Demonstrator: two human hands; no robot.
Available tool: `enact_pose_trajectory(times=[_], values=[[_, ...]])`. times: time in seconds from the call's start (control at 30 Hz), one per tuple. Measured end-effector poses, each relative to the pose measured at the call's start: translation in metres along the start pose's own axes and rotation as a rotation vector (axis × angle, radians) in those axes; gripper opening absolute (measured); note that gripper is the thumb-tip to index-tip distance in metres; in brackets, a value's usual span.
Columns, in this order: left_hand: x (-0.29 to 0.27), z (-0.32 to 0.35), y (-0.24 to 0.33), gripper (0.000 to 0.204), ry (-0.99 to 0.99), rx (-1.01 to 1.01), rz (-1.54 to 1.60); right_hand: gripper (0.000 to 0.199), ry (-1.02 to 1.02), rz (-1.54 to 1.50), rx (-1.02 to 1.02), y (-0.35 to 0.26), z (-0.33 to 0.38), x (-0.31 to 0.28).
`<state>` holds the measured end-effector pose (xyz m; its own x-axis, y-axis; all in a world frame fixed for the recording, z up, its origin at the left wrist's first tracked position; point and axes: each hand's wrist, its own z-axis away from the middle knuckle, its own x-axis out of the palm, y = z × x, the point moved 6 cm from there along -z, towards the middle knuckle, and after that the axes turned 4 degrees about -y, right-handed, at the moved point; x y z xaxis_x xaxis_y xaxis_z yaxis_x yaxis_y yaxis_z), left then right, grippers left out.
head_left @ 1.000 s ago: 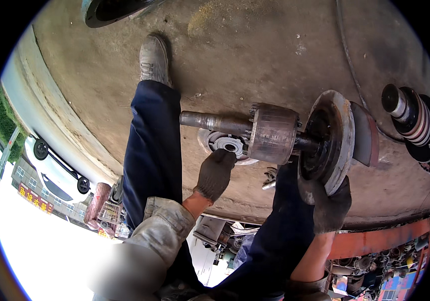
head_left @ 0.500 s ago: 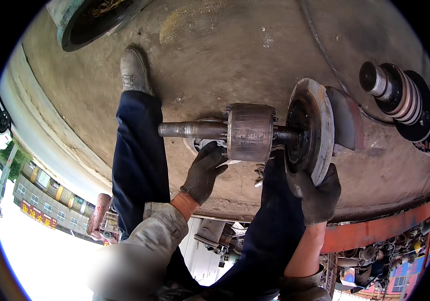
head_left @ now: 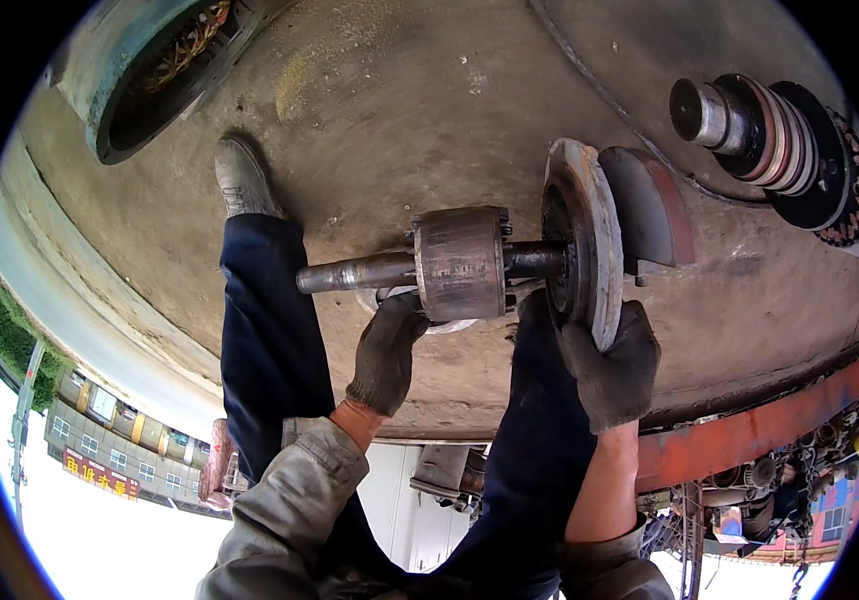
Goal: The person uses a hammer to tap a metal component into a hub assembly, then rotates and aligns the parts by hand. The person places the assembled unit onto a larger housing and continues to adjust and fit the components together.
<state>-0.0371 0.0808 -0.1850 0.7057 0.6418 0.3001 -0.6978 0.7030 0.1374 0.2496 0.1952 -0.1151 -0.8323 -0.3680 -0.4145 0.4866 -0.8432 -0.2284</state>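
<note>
Dark-gloved left hand (head_left: 385, 350) at brown cylindrical steel rotor (head_left: 460, 262), grip unclear | dark-gloved right hand (head_left: 611, 372) clasping grey round metal end cover (head_left: 596, 240)

Dark cable (head_left: 609, 103) on floor (head_left: 389, 130); orange beam (head_left: 749, 428), lower right.

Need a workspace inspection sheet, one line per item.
Surface: stained brown concrete floor
Job's things: brown cylindrical metal rotor on a metal shaft; round grey metal disc toward shaft's right end
Clutter: black-and-silver ringed metal assembly; blue-green metal housing
Hands: dark-gloved left hand at rotor's lower edge, grip unclear; dark-gloved right hand grips disc's lower rim
Cables: one thin dark cable on floor
Surroundings: orange metal beam, lower right
</note>
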Motion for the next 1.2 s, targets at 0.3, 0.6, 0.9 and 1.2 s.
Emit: enact_pose_trajectory(times=[0.3, 0.6, 0.9, 1.2], values=[[0.026, -0.017, 0.052, 0.06, -0.039, 0.042, -0.264, 0.062, 0.254, 0.242, -0.4, -0.039, 0.02, 0.03], [0.033, -0.034, 0.059, 0.05, 0.065, 0.032, -0.427, 0.059, 0.318, 0.15, -0.339, -0.027, 0.025, 0.026], [0.042, -0.017, 0.048, 0.042, 0.233, 0.071, -0.483, 0.052, 0.22, 0.079, -0.229, -0.017, 0.012, 0.003], [0.058, -0.019, 0.045, 0.036, 0.24, 0.036, -0.496, 0.023, 0.217, -0.153, -0.274, -0.01, 0.0, 0.0]])
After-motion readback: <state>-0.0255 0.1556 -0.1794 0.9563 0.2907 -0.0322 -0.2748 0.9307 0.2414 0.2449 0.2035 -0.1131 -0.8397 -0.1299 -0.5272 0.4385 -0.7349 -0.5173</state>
